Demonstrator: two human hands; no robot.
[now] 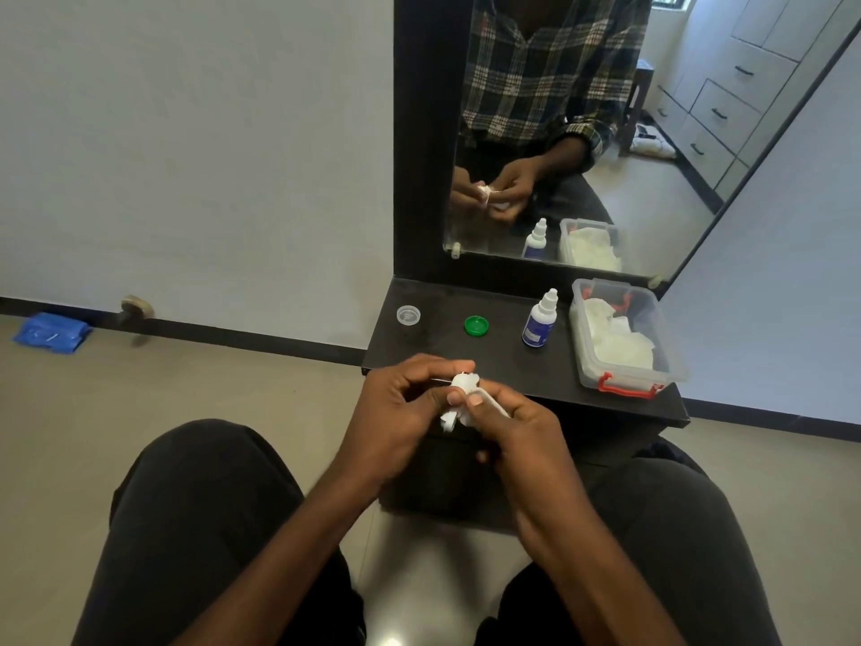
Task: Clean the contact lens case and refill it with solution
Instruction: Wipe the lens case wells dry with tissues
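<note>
Both my hands meet just in front of the black shelf (550,389). My left hand (396,407) pinches a crumpled white tissue (462,382) pressed against the white contact lens case (494,405), which my right hand (517,435) grips; most of the case is hidden by my fingers. On the shelf lie a clear cap (408,315) and a green cap (476,325). A white solution bottle (540,319) with a blue label stands upright to their right.
A clear plastic box (671,361) with red latches holds white tissues at the shelf's right end. A mirror (605,132) stands behind the shelf. My knees (195,505) sit below. A blue cloth (52,331) lies on the floor at far left.
</note>
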